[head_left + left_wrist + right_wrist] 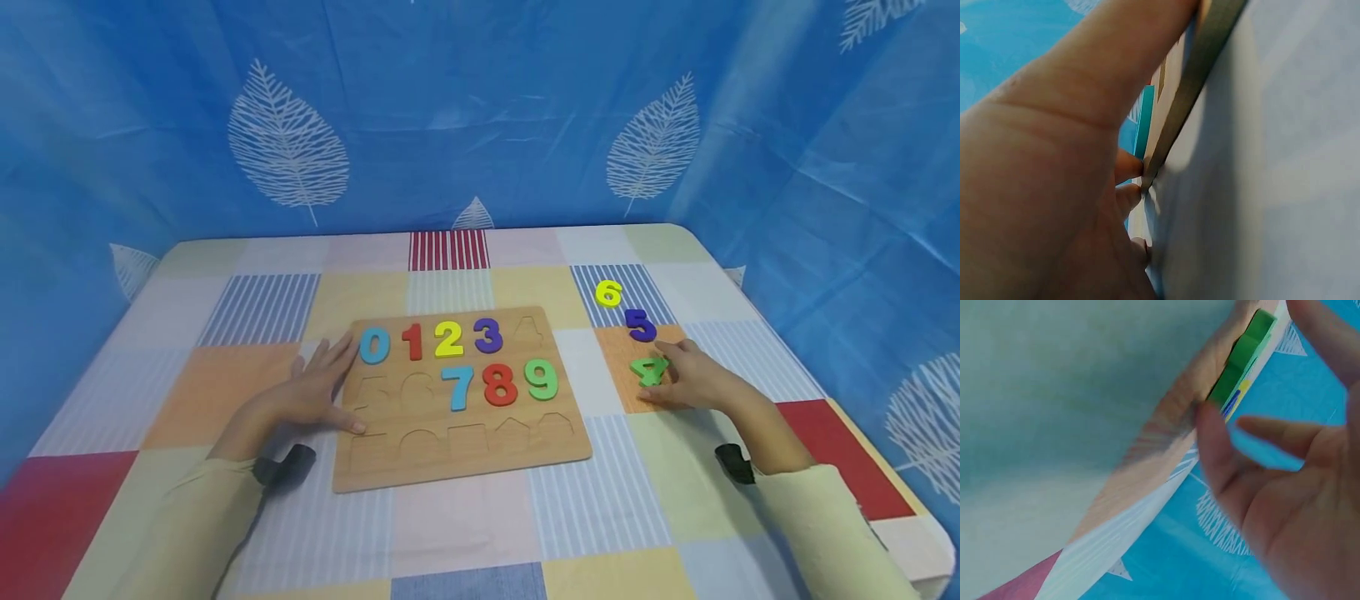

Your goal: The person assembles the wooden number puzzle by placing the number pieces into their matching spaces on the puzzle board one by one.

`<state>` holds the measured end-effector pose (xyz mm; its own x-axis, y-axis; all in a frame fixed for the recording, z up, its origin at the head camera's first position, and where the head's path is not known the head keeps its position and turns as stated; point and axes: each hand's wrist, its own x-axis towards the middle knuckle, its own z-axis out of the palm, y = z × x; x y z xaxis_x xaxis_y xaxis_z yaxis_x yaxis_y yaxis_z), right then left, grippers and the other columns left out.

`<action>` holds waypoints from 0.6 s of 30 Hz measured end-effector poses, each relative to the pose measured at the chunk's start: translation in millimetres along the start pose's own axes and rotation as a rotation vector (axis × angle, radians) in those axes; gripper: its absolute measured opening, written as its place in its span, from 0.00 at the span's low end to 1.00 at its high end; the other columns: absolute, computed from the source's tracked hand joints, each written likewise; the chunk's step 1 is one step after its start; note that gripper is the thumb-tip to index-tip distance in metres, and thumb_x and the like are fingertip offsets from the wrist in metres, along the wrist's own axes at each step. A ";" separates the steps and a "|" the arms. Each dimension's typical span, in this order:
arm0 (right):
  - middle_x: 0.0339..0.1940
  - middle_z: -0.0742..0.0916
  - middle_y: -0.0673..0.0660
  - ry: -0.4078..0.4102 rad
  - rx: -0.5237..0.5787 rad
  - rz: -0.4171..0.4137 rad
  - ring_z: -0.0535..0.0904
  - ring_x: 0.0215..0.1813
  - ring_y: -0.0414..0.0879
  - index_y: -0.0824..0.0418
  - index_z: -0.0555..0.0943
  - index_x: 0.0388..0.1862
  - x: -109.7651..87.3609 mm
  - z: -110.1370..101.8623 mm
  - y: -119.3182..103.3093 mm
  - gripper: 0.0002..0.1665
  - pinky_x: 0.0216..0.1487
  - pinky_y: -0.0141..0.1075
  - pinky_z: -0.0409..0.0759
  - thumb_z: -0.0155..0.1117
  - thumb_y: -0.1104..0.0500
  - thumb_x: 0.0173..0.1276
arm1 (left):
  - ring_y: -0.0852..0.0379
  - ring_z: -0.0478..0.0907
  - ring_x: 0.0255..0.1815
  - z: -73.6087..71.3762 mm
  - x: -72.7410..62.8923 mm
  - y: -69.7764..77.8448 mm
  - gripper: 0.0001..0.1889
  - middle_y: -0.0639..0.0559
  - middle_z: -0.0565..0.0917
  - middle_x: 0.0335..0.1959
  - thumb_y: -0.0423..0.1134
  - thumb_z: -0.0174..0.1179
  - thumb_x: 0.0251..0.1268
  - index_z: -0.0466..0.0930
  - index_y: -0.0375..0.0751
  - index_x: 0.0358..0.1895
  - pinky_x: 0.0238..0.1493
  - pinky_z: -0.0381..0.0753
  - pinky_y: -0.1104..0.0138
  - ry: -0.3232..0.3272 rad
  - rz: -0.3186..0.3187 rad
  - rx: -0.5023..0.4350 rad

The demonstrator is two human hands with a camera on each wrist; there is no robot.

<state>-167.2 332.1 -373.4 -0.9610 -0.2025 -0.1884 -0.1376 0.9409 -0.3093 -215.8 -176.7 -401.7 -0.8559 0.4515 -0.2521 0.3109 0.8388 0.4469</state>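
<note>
A wooden number board lies on the table with 0, 1, 2, 3, 7, 8 and 9 in its recesses. My left hand rests along the board's left edge, thumb over the lower left part and fingers by the light blue 0. On the right, my right hand is at the green 4, thumb and fingers spread on either side of its right end. In the right wrist view a fingertip is close to the end of the green 4. Behind it lie the purple 5 and yellow 6.
Outlined recesses show in the board's top right corner, middle-row left and bottom row. A patchwork cloth covers the table. Blue leaf-patterned sheeting hangs behind and at both sides.
</note>
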 end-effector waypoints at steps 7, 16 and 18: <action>0.41 0.73 0.72 0.013 -0.058 0.030 0.70 0.36 0.53 0.82 0.66 0.55 1.4 -0.1 0.0 0.44 0.33 0.40 0.71 0.66 0.47 0.56 | 0.33 0.23 0.70 0.0 0.3 0.6 0.69 0.39 0.31 0.74 0.68 0.67 0.30 0.34 0.36 0.72 0.62 0.23 0.36 -0.005 -0.008 0.004; 0.50 0.70 0.73 0.029 -0.032 -0.052 0.71 0.43 0.58 0.77 0.66 0.59 15.4 -5.8 -16.4 0.42 0.41 0.48 0.75 0.67 0.52 0.53 | 0.32 0.25 0.70 -2.4 -1.2 0.9 0.69 0.37 0.34 0.73 0.67 0.68 0.30 0.36 0.34 0.71 0.62 0.24 0.35 0.004 0.015 0.012; 0.52 0.70 0.72 0.040 -0.025 -0.082 0.71 0.45 0.59 0.75 0.66 0.60 22.1 -9.0 -25.1 0.41 0.43 0.50 0.75 0.67 0.53 0.54 | 0.32 0.25 0.70 -1.8 -0.9 -0.3 0.69 0.37 0.34 0.73 0.67 0.68 0.30 0.36 0.34 0.72 0.62 0.24 0.35 0.004 0.020 0.012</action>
<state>-187.1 306.5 -361.5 -0.9551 -0.2683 -0.1259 -0.2214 0.9282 -0.2989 -215.8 -177.9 -400.0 -0.8513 0.4669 -0.2394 0.3327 0.8332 0.4417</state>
